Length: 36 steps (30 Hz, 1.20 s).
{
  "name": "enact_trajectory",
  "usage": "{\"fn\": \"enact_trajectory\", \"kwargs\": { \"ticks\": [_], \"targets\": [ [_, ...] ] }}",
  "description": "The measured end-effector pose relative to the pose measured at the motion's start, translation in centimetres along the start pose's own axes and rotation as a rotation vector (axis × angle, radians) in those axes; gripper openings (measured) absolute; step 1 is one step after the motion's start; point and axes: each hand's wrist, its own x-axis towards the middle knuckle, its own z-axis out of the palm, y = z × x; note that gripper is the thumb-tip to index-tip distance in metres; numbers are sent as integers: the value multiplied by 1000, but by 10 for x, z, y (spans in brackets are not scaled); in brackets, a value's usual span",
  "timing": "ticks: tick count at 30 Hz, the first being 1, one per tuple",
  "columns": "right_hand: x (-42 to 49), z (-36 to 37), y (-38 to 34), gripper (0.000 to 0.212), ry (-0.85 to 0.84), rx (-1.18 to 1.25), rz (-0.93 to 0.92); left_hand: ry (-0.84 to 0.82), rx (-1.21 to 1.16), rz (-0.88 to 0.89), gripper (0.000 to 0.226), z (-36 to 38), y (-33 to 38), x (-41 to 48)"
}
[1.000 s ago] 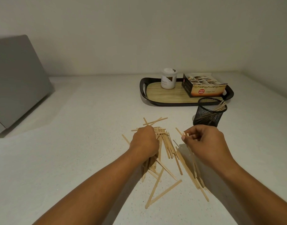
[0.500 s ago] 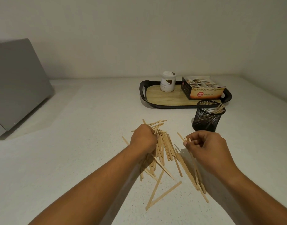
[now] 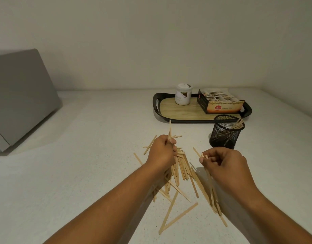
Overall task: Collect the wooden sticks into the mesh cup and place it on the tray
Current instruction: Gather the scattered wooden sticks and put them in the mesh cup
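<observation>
Several thin wooden sticks (image 3: 182, 169) lie scattered on the white counter between my arms. My left hand (image 3: 163, 152) grips wooden sticks, one of them pointing up toward the tray. My right hand (image 3: 225, 164) holds a few sticks in its curled fingers, their far ends trailing down to the counter. The black mesh cup (image 3: 225, 132) stands upright on the counter just beyond my right hand, with several sticks leaning inside. The black-rimmed tray (image 3: 156, 104) with a wood-look floor sits behind the cup.
On the tray stand a white jar (image 3: 183, 94) and an open box of sachets (image 3: 220, 103). A grey appliance (image 3: 19, 95) occupies the far left. Walls close the back and the right side.
My left hand has lifted a stick out of the pile so that it now stands upright. My right hand has stayed roughly in place with its sticks.
</observation>
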Motion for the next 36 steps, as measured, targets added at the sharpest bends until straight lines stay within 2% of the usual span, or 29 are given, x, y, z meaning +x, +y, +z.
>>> {"fn": "enact_trajectory", "kwargs": {
  "ticks": [4,8,14,15,17,19,22,27,31,34,36],
  "targets": [
    [-1,-3,-7,11,59,147,-35,86,-226,-109,24,3,9,-2],
    [-1,2,-26,14,56,267,-98,15,-548,-233,22,6,20,-15],
    [4,19,-53,18,25,272,-195,-235,-773,-327,71,16,16,-38],
    [4,23,-56,21,17,247,-197,-271,-859,-321,74,18,14,-42],
    [2,32,-59,34,12,198,-194,-278,-950,-298,66,19,14,-51],
    [-1,39,-60,39,18,110,-203,-230,-981,-292,59,19,11,-56],
    [-6,46,-62,24,-10,-127,-274,-109,-1051,-350,45,17,7,-57],
    [-12,51,-66,24,-183,-279,-326,45,-1133,-504,41,12,7,-56],
    [-15,45,-71,24,-239,-173,-295,112,-1066,-490,43,9,3,-52],
    [-19,33,-73,21,-147,43,-212,196,-885,-459,50,1,3,-48],
    [-24,25,-73,23,-78,217,-85,214,-889,-367,50,-4,7,-47]
  ]
}}
